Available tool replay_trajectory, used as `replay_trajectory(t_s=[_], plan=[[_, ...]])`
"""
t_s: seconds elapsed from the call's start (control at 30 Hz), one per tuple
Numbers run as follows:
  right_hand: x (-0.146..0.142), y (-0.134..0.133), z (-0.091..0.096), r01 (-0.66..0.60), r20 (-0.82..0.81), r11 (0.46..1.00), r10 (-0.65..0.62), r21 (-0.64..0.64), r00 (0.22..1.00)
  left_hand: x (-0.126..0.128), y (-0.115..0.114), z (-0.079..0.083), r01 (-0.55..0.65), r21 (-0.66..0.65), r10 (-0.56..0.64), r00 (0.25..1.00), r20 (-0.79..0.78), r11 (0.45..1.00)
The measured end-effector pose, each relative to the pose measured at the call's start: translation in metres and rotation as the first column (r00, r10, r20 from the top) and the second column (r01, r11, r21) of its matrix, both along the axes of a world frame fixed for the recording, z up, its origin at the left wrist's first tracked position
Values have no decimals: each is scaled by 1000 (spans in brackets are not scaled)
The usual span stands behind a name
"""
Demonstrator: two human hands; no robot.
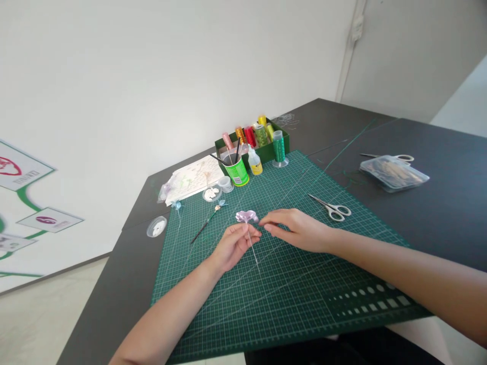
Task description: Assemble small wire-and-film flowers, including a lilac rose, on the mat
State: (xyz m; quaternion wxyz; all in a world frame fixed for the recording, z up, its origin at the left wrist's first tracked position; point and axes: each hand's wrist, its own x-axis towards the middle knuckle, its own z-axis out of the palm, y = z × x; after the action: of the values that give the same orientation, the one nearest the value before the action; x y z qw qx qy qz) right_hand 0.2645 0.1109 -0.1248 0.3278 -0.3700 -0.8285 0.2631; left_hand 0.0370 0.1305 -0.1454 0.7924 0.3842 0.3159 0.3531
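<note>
Mat [236, 309] edge is left of the left hand [233, 249], brush [205, 225] in between. Left hand's pinching the flower [246, 216] by its stem, petals just above it, roomy mat below. Right hand [296, 230] has fingers loosely parted by the petals, can't tell if touching. Scissors [327, 206] sit beyond it, then the mat's right edge.

On my feed the lilac flower [245, 216] has a glossy, satin-like sheen, and its stem [254, 253] looks thin and smooth, like wire. I see a matt, plastic-looking cutting mat [266, 304] and a dull, dark tabletop [437, 223]. The scissors [327, 205] on the mat pair metal blades with smooth, pale plastic-looking handles. The green thread spool [279, 147] gleams; the squeeze bottle [254, 162] looks like translucent plastic, the sheets [196, 177] like matt paper.
</note>
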Motion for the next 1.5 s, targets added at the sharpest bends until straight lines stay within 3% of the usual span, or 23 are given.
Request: replay_trajectory(t_s=[0.23,0.47,0.57,0.77,0.87,1.03,1.23,1.5], plan=[[-3,-4,4,120,21,970,-119,-213,993,1,0,0,24,14,-24,1000,14,1000],[7,7,2,160,-197,935,-230,-317,953,1,0,0,-9,-14,9,999,33,1000],[11,8,7,66,-277,916,-188,-395,942,1,1,1,6,-34,-4,999,47,999],[8,3,10,-232,-415,844,12,-483,910,2,-1,1,96,28,-94,994,-63,995],[3,1,8,-181,-401,868,-23,-462,916,2,-3,2,162,44,-156,982,-111,986],[-1,-4,7,113,-279,961,-184,-252,943,4,-5,8,200,62,-185,964,-189,978],[1,-5,5,256,-222,959,-279,-125,934,6,-6,10,218,101,-191,955,-225,971],[3,-5,4,292,-176,950,-307,-108,935,7,-9,8,190,132,-142,941,-308,973]])
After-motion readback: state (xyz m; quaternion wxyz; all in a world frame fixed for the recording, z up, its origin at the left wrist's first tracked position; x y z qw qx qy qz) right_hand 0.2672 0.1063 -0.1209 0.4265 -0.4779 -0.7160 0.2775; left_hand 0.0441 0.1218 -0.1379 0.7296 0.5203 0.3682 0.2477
